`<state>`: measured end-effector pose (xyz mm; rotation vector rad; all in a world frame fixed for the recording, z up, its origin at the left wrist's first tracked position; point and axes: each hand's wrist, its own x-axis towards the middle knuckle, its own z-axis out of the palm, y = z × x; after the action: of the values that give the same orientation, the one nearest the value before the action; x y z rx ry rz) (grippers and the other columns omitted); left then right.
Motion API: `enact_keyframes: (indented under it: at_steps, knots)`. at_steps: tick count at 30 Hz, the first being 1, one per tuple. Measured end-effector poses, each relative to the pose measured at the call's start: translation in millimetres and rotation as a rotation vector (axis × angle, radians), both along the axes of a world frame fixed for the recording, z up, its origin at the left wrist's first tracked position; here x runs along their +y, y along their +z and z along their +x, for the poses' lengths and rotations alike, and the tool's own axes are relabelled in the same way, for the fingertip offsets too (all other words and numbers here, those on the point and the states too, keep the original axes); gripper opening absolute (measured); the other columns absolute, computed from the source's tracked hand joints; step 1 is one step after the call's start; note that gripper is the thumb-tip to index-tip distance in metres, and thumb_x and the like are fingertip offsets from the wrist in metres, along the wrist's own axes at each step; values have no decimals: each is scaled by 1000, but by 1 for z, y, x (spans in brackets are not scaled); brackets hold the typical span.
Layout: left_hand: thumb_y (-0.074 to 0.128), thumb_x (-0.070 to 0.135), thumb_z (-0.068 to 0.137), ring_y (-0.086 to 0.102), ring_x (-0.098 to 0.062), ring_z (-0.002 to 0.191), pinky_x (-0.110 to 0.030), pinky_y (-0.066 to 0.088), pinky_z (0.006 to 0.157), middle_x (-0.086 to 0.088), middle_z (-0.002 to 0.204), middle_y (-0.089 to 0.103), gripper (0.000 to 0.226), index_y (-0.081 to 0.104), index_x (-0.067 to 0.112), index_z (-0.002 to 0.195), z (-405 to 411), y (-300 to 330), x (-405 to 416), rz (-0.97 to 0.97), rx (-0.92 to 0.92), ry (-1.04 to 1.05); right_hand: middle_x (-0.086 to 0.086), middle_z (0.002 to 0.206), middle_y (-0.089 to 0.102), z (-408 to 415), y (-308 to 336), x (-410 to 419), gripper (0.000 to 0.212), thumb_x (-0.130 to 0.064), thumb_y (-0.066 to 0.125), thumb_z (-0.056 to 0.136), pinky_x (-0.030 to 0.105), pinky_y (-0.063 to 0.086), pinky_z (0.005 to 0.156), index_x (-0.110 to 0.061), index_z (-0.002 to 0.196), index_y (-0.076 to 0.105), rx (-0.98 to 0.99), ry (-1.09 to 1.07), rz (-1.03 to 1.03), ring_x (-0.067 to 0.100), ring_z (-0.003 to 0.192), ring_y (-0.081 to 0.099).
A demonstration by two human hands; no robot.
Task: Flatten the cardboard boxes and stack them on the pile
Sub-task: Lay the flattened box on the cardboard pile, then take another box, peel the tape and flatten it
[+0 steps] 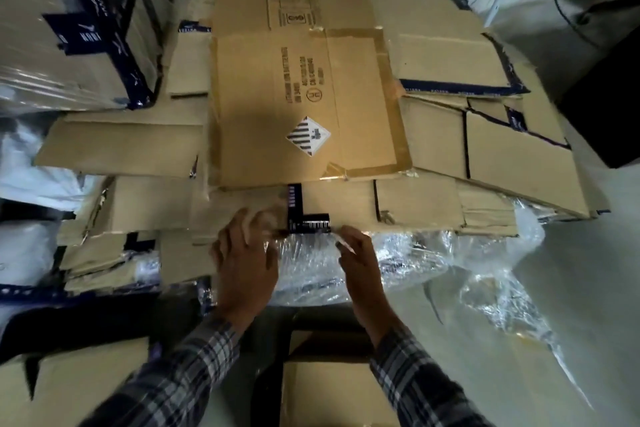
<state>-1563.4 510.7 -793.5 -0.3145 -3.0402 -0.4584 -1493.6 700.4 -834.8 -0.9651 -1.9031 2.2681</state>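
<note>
Two hands work at the near edge of the pile (311, 114) of flattened boxes: the left hand (242, 253) and right hand (356, 253) both pinch clear plastic wrap (415, 263) in curled fingers.

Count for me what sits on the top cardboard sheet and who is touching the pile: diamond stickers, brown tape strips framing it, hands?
Striped diamond sticker on the top flattened box: 1
Hands at the pile's near edge, left hand and right hand: 2
Brown tape strips: edges overlap, cannot tell.
Total countable: 3
</note>
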Motion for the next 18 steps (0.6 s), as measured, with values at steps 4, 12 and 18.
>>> enact_keyframes:
  at_steps: [4, 12, 18]
  knots:
    - [64, 35, 95, 39, -32, 142, -57, 33, 114, -5, 158, 38, 61, 45, 23, 151, 104, -52, -4, -37, -110, -37, -1, 123, 67, 110, -56, 21, 29, -5, 52, 106, 23, 55, 84, -26, 125, 60, -232, 60, 141, 3, 102, 66]
    - [54, 44, 95, 50, -30, 127, -58, 43, 102, -5, 141, 53, 49, 51, 25, 140, 250, -179, -27, -160, -519, 89, 7, 145, 59, 272, -174, 34, 53, -15, 61, 101, 29, 46, 93, -16, 151, 47, -602, 286, 379, 31, 130, 59]
    - [54, 55, 96, 51, -33, 132, -54, 49, 106, -7, 155, 38, 69, 39, 26, 157, 320, -274, -62, 20, -827, 191, 19, 168, 17, 344, -234, 29, 87, -29, 69, 90, 58, 28, 121, -9, 159, 21, -809, 190, 606, 43, 152, 24]
